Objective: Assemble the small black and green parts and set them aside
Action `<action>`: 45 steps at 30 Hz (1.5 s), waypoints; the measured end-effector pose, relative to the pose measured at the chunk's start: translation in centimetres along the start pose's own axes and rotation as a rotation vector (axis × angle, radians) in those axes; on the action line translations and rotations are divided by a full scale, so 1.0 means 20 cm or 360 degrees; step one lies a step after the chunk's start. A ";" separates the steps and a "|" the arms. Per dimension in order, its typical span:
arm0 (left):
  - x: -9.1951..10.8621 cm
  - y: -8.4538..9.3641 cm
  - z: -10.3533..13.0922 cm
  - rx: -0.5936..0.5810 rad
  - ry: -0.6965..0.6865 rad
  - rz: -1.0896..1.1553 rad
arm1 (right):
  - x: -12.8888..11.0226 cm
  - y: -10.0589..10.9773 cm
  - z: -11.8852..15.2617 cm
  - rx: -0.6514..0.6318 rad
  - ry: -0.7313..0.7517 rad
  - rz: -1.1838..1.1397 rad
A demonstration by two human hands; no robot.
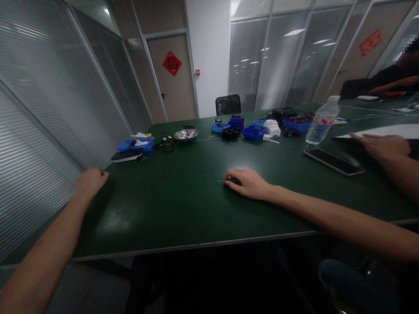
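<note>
My left hand [91, 182] is curled closed at the left side of the green table [170, 196], near a black notebook [127, 155]; whether anything is inside it is hidden. Near the middle of the table my right hand [247, 183] rests with thumb and fingers curled together in a pinch. A thin, pale, needle-like piece [221, 181] sticks out to the left from its fingertips. Beyond the hands stands a round metal bowl [186, 135] with shiny small items inside.
Blue trays [254, 132] and black cables stand along the back. To the right are a water bottle [322, 122], a phone [333, 162] and another person's hand [386, 146] on white paper [389, 131]. A blue bin [146, 145] is at the left.
</note>
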State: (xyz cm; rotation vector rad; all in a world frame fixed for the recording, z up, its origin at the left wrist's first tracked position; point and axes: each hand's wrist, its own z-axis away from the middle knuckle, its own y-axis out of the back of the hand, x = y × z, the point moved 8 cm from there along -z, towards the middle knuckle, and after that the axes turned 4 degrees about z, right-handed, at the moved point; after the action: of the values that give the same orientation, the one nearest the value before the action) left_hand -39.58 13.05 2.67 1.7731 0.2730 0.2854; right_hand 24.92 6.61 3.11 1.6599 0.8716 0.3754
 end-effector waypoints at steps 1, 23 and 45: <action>0.00 0.00 0.00 0.0004 0.0014 -0.0022 | 0.00 0.00 0.00 0.0004 -0.0001 0.0007; 0.02 0.04 0.04 -0.0016 0.0122 -0.0102 | 0.00 0.00 0.00 -0.0023 -0.0023 0.0000; 0.02 0.05 0.03 -0.0017 0.0120 -0.0172 | 0.00 0.00 0.00 -0.0033 -0.0020 0.0007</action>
State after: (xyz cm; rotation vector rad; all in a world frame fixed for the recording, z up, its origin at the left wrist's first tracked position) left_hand -38.96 12.38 3.48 1.7327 0.4189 0.2760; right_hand 24.92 6.60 3.15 1.6436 0.8522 0.3752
